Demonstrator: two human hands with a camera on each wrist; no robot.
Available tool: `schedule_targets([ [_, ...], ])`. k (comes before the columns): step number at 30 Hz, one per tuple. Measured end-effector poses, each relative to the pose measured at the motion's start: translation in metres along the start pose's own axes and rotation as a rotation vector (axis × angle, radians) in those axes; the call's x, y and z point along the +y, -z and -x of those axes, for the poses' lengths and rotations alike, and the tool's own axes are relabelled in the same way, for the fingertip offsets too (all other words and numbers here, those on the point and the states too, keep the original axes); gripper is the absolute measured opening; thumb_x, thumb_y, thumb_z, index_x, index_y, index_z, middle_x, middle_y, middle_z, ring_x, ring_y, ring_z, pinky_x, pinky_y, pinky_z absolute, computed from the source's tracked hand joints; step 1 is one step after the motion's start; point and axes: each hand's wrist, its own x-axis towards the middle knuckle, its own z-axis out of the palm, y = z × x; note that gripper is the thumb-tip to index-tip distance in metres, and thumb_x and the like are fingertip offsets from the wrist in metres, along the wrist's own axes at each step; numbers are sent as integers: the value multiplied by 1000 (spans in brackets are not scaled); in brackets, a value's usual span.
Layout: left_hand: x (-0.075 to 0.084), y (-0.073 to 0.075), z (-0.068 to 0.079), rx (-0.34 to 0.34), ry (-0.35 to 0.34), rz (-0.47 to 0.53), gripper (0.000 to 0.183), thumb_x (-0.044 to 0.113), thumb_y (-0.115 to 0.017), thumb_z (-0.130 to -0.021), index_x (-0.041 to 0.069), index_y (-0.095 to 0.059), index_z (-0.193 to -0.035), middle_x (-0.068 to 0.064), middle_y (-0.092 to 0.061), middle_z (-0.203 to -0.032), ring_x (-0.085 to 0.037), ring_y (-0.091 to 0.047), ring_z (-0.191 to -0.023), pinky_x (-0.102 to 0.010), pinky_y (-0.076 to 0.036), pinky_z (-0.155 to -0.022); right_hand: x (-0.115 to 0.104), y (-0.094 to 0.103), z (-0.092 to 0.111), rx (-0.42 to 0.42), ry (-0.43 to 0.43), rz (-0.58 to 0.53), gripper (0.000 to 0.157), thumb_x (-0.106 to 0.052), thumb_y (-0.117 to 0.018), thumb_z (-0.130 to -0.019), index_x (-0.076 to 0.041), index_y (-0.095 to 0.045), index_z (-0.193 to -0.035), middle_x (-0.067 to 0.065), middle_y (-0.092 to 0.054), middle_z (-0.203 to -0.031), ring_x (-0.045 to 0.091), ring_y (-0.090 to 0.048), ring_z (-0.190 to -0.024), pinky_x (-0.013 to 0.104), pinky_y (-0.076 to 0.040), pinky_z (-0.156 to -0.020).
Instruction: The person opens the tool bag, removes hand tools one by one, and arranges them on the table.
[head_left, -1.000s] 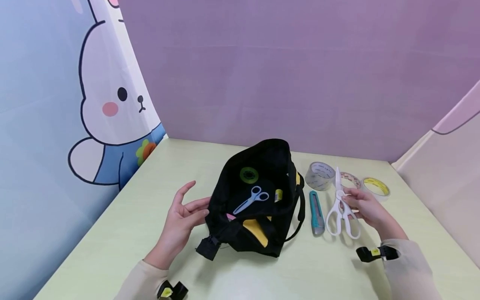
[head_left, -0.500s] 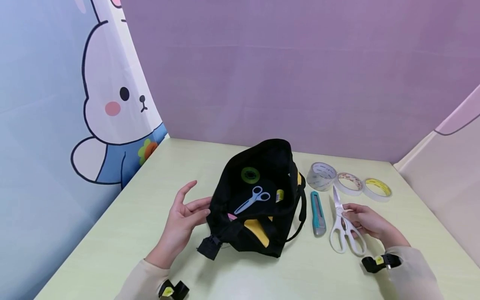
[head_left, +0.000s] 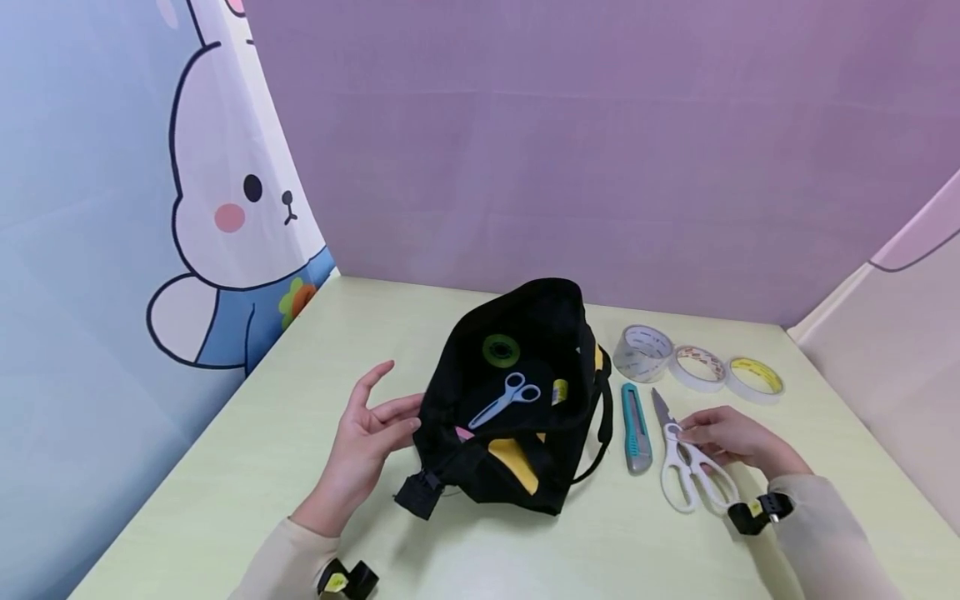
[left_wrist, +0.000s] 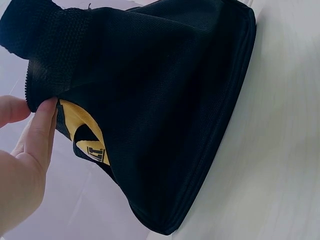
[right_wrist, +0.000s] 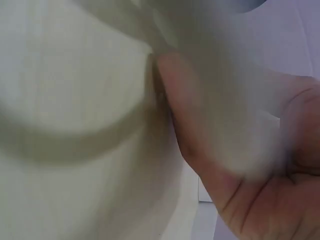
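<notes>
A black tool bag (head_left: 480, 475) with yellow patches stands unzipped on the table. My left hand (head_left: 367, 442) pinches its left rim between thumb and fingers; the left wrist view shows the zippered edge (left_wrist: 32, 92) between them. Inside the bag lie light blue scissors (head_left: 498, 404), a green tape roll (head_left: 501, 351), a small yellow cylinder (head_left: 559, 391) and something pink, mostly hidden. To the right of the bag, my right hand (head_left: 738, 439) pinches white-handled scissors (head_left: 686, 467) near the pivot, blades pointing away. In the right wrist view, the scissor handle (right_wrist: 235, 125) is blurred.
A teal utility knife (head_left: 636, 429) lies between the bag and the white scissors. Behind it are a wide clear tape roll (head_left: 637, 367) and two narrower rolls, one (head_left: 697, 379) with a reddish core and one (head_left: 757, 392) yellow inside. A purple backdrop (head_left: 562, 167) closes the far side.
My right hand has brought the white scissors away from the tape rolls, nearer to me and lower, and their tips have swung left. The left hand and the bag stay put.
</notes>
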Motion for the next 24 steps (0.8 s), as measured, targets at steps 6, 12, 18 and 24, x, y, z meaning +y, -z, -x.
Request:
schedule_targets([
  [6,0,0,1,-4,-5,2,73,-14,-57,-90,16,-26,-149,5,-73,-109,-8,-70,-92,-28,-57,-76,-7,-3,-1,88,-45,149,22,-14,-63,-96,7,-65,-102,-1,-60,-70,12,-59,-62,27,-53,-56],
  [12,2,0,1,-7,-5,-3,76,-14,-57,-90,11,-21,-152,5,-73,-109,-8,-69,-92,-28,-56,-76,-13,-6,0,126,-80,244,21,-20,-67,-94,-5,-64,-80,0,-59,-63,14,-57,-57,31,-51,-54],
  [18,3,-1,1,-4,2,-6,75,-14,-58,-90,12,-23,-152,5,-74,-108,-9,-70,-92,-29,-57,-77,-16,-7,1,150,-110,290,28,-24,-69,-93,-6,-63,-72,3,-60,-58,16,-57,-54,33,-51,-54],
  [24,3,-1,1,-9,-1,-1,75,-13,-58,-90,13,-23,-151,4,-73,-109,-9,-70,-93,-29,-57,-77,-18,-7,2,152,-123,299,26,-23,-69,-93,-5,-63,-74,3,-60,-62,18,-58,-58,33,-51,-56],
])
